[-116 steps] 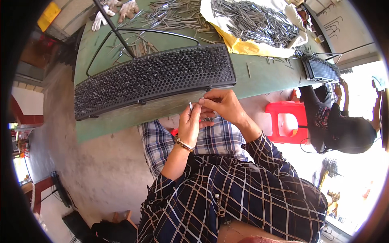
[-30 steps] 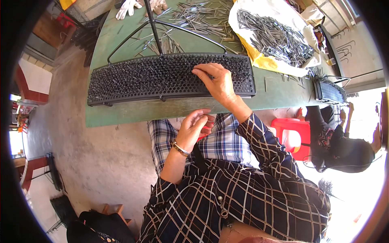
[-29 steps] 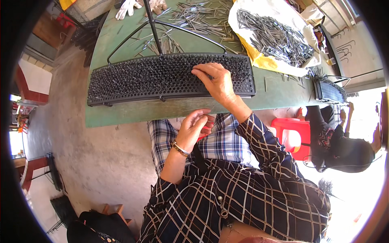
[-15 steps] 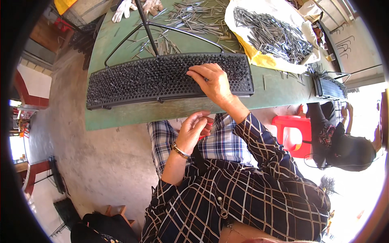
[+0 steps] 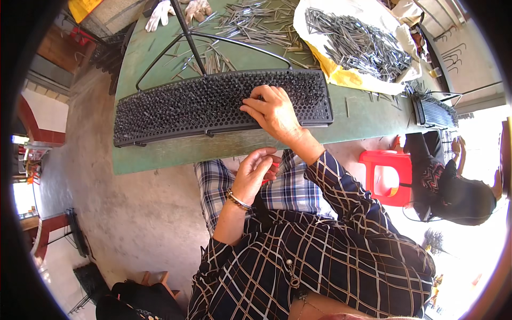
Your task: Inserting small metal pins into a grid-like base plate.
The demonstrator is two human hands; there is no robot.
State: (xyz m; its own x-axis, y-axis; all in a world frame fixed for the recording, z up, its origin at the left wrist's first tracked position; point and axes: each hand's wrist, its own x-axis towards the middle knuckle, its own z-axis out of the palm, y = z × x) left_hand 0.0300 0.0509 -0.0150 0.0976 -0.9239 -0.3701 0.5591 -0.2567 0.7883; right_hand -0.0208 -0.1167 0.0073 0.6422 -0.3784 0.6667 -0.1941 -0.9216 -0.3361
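Observation:
A long black perforated rack (image 5: 160, 117), its many holes largely filled with thin dark rods standing upright, lies along the table's near edge. My right hand (image 5: 273, 113) is over its right half, thumb and fingers pinched together just above the holes; whatever the fingertips hold is too small to make out. Closer to my body, my left hand (image 5: 255, 172) hovers above my lap, palm up with curled fingers. Its contents are hidden, though a bit of red shows by the fingers. A black metal frame with a long bar (image 5: 188, 37) rises from the rack's far side.
Loose metal rods (image 5: 256, 26) are scattered across the green table (image 5: 130, 69). A white and yellow sack (image 5: 341, 74) piled with rods lies back right; white gloves (image 5: 160, 15) at back left. On the right are another rack (image 5: 434, 113), a red stool (image 5: 385, 178) and a seated person (image 5: 461, 200).
My right hand has shifted slightly left over the rack, its fingers bending more. My left hand stays almost in place.

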